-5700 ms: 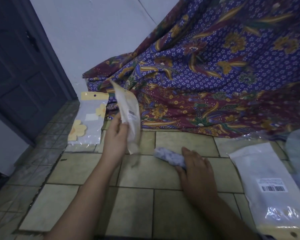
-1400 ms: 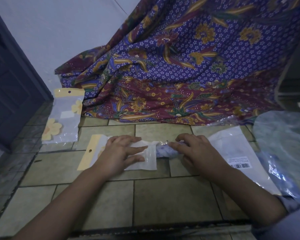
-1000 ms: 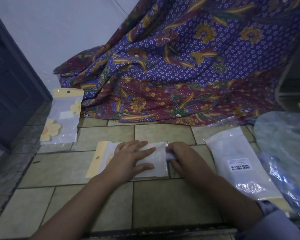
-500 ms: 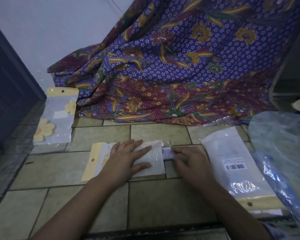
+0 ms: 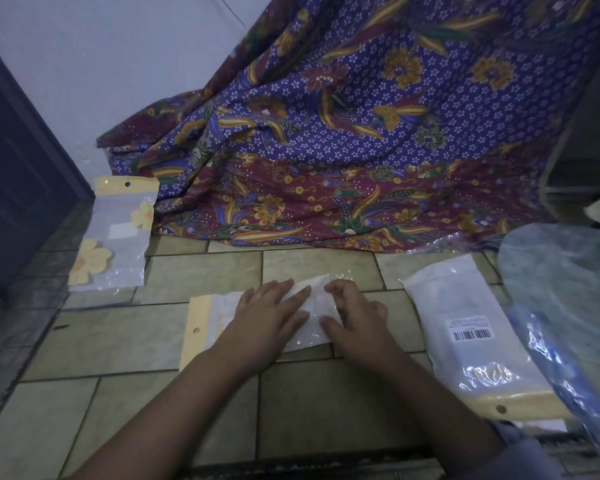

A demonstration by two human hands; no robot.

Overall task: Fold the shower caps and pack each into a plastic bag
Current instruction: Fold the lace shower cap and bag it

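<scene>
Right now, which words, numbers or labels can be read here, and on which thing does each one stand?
Barcode sticker on the white packet, right side: bars show, its print is too small to read.
Pale patch on the clear flowered packet, left side: blurred, unreadable.
No other text visible.

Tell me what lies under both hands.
A plastic bag with a yellow header strip, flat on the tiled floor; the left hand presses it, the right hand grips its end. Its contents are hidden by the hands.

tiled floor (image 5: 118, 341), flower bag (image 5: 111, 244) L, plastic bag (image 5: 219, 313) ctr, barcoded pack (image 5: 465, 306) R
</scene>
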